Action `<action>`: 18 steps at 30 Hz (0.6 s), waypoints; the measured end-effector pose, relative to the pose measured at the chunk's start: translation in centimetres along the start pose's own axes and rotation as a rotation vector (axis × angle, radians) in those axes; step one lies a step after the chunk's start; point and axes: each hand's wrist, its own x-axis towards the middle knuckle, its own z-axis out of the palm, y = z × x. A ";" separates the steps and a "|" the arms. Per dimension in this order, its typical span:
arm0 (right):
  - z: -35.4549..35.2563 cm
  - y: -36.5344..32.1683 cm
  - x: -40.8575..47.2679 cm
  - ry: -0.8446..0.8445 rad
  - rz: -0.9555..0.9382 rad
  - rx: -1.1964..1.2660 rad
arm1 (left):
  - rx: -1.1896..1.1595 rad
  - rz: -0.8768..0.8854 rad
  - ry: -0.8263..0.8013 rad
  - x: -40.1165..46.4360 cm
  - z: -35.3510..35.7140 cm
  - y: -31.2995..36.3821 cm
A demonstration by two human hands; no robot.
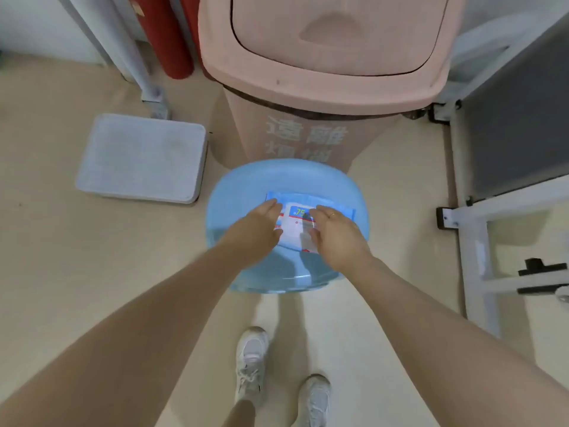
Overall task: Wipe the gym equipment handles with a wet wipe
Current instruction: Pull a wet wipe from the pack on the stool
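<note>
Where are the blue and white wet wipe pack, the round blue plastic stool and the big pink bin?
blue and white wet wipe pack [300, 221]: head view, white label
round blue plastic stool [277, 177]: head view, far rim
big pink bin [335, 35]: head view, swing lid

both my arms reach forward and down, bare forearms converging. my left hand [261, 224] is palm down, fingers straight and together, thumb tucked under. my right hand [334, 234] is palm down just beside it, fingers extended, ring on one finger, thumb angled inward.
</note>
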 end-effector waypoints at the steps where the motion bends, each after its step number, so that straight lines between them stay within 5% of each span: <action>1: 0.5 0.2 0.7 0.005 0.006 -0.006 | -0.061 -0.093 -0.070 0.6 0.3 -0.5; 7: 2.2 1.4 2.8 0.060 -0.049 -0.282 | 0.013 -0.196 -0.110 2.0 1.9 -1.7; 13: 0.7 2.4 3.6 0.140 -0.167 -0.227 | 0.150 -0.193 -0.033 3.2 3.4 -1.1; 18: -0.7 3.6 5.7 0.386 0.324 0.150 | 0.171 -0.173 -0.001 3.3 3.9 -1.4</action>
